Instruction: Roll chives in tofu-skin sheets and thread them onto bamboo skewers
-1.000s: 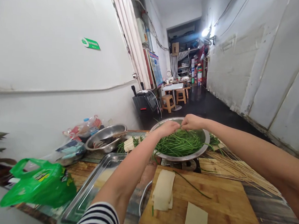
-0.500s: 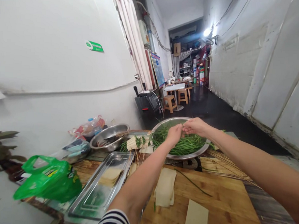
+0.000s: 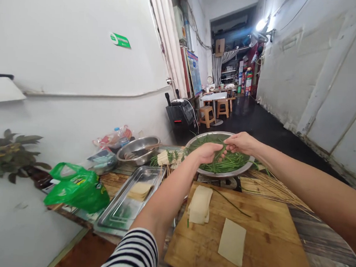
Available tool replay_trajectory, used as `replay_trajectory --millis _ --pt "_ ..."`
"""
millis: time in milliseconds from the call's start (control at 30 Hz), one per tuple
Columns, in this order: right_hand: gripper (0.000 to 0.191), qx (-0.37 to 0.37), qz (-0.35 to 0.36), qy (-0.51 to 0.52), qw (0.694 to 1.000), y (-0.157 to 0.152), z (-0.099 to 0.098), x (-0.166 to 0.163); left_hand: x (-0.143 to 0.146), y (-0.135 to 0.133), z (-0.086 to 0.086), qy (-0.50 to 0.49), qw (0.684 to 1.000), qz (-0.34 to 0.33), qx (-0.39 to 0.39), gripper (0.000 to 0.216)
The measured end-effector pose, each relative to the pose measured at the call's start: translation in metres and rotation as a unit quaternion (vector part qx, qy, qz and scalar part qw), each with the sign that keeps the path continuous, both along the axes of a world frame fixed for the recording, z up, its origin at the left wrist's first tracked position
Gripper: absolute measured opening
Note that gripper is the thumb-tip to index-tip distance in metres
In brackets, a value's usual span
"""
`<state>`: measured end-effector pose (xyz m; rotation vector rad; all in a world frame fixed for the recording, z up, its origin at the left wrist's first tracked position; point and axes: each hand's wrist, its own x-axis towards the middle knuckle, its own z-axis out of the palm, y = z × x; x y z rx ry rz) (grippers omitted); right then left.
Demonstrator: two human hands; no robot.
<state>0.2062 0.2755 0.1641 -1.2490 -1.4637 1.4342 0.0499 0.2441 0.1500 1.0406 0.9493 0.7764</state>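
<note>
Over the large metal bowl [image 3: 247,167] of long green chives [image 3: 229,163], my two hands meet. My left hand [image 3: 209,153] is closed around some chives, with green stalks showing by its thumb. The fingers of my right hand [image 3: 241,143] pinch chives beside the left fingertips. Nearer to me lies a wooden cutting board [image 3: 267,245]. On it are a folded stack of pale tofu sheets [image 3: 200,204], a single flat tofu sheet [image 3: 232,242] and one loose chive [image 3: 232,203].
Left of the board is a metal tray [image 3: 120,213] holding more sheets [image 3: 140,191]. Behind it are skewered rolls [image 3: 165,158] and a smaller metal bowl [image 3: 136,157]. A green plastic bag [image 3: 79,187] sits at the left; bamboo skewers [image 3: 279,187] lie right of the large bowl.
The camera view has shifted, so more of the board shows. My left hand has turned, its thumb now extended over the chives; green stalks show between my hands.
</note>
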Motion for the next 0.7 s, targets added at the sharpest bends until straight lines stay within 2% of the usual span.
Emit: replay_trajectory --millis 300,500,700 --pt "0.011 0.000 0.018 -0.004 1.000 -0.008 -0.004 0.010 0.006 0.014 -0.001 0.034 0.999 0.006 0.023 0.030" --pt "0.015 0.010 -0.065 0.011 0.998 -0.007 0.005 0.013 0.008 0.011 0.001 0.008 0.999 0.015 0.029 0.021" --pt "0.020 0.016 -0.111 -0.009 0.994 -0.007 0.017 0.020 -0.006 -0.006 -0.011 -0.030 0.999 0.022 -0.003 0.024"
